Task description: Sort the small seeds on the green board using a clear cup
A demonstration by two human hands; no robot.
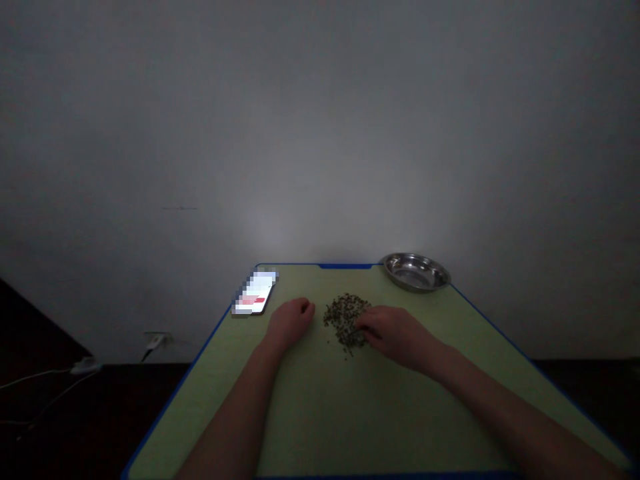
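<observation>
A loose, spread-out pile of small dark and brownish grains, like seeds or dried bits (345,315), lies on the pale green table (330,413). At the pile's right edge is my right hand (393,330), its thumb and fingers pinched together and touching the grains. Whatever sits between those fingertips is too small to make out. My left hand (291,321) rests on the table to the left of the pile, apart from it, curled into a loose fist. Nothing shows in its fingers.
A shiny steel bowl (416,272) stands at the table's far right corner. A phone with a lit screen (256,293) lies near the far left corner. Behind the table rises a grey wall (320,133). White cables and a plug (156,343) are at the lower left.
</observation>
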